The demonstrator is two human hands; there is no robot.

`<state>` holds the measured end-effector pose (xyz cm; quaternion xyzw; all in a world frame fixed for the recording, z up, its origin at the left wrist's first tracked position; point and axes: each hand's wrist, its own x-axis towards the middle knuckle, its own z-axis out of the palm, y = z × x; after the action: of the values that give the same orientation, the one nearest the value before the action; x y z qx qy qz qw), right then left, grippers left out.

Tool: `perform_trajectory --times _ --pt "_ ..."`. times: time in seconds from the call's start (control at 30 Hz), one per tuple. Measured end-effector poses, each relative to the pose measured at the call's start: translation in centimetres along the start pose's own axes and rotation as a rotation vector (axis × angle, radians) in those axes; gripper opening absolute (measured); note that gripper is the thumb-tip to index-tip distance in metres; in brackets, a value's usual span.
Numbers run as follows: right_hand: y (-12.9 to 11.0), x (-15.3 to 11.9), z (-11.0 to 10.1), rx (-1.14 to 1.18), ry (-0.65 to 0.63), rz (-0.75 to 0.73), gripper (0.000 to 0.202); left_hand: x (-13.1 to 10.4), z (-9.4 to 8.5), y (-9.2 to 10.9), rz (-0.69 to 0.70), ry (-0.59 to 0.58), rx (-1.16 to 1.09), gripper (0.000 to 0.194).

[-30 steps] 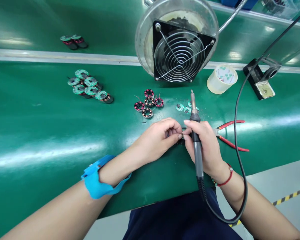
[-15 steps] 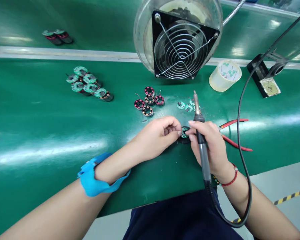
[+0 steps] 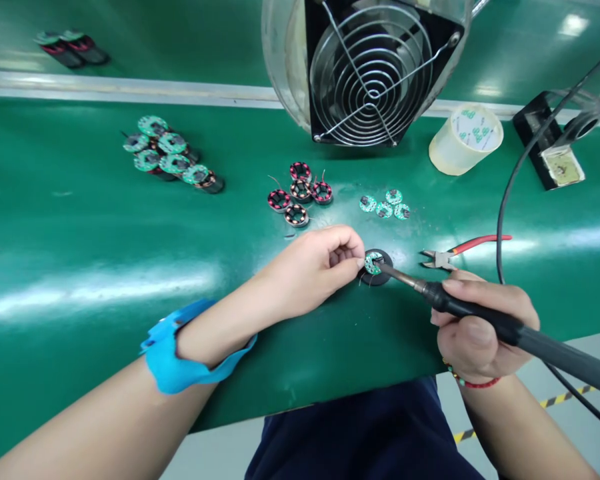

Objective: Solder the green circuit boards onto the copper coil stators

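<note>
My right hand (image 3: 487,333) is closed around the handle of a soldering iron (image 3: 457,303), which points left. The iron's tip is at a small round green circuit board (image 3: 371,265), and I cannot tell whether it touches. Beneath the board lies a black round base (image 3: 386,275), with thin wire ends sticking out at its front. My left hand (image 3: 327,267) pinches the board's left edge between thumb and forefinger, the other fingers curled in. Red-handled cutters (image 3: 443,258) lie just beyond my right hand, which hides part of them.
Several loose circuit boards (image 3: 384,210) lie behind the work, and several wound coil rings (image 3: 296,215) to their left. Further left stands a cluster of coils topped with boards (image 3: 174,163). A fan (image 3: 373,93), a tape roll (image 3: 463,143) and an iron stand (image 3: 545,150) line the back.
My right hand has moved right and turned the soldering iron from pointing away to pointing left, its tip now at the board. My left hand has stayed by the board.
</note>
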<state>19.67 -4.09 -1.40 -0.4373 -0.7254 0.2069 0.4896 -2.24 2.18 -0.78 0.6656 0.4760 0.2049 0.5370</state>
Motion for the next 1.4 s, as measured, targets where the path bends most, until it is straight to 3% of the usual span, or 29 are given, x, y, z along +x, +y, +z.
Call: perform_trajectory --times 0.73,0.9,1.03,1.13,1.3,1.4 --pt "-0.4 0.0 0.5 -0.004 0.032 0.008 0.024 0.0 0.0 0.2 0.023 0.032 0.034 0.009" --pt "-0.5 0.4 0.1 -0.026 0.011 -0.043 0.028 0.0 0.0 0.1 0.022 0.026 0.038 0.008" --pt "-0.5 0.8 1.1 -0.008 0.013 -0.004 0.037 0.0 0.0 0.1 0.023 0.021 0.038 0.008" --pt "-0.5 1.3 2.2 -0.044 -0.065 0.040 0.044 0.1 0.1 -0.1 0.031 0.013 0.035 0.007" --pt "-0.2 1.9 3.2 -0.208 -0.366 0.033 0.045 0.2 -0.1 -0.3 0.072 0.007 0.082 0.009" --pt "0.1 1.7 3.3 -0.220 -0.384 0.054 0.047 0.2 -0.6 -0.3 0.147 -0.055 0.163 0.011"
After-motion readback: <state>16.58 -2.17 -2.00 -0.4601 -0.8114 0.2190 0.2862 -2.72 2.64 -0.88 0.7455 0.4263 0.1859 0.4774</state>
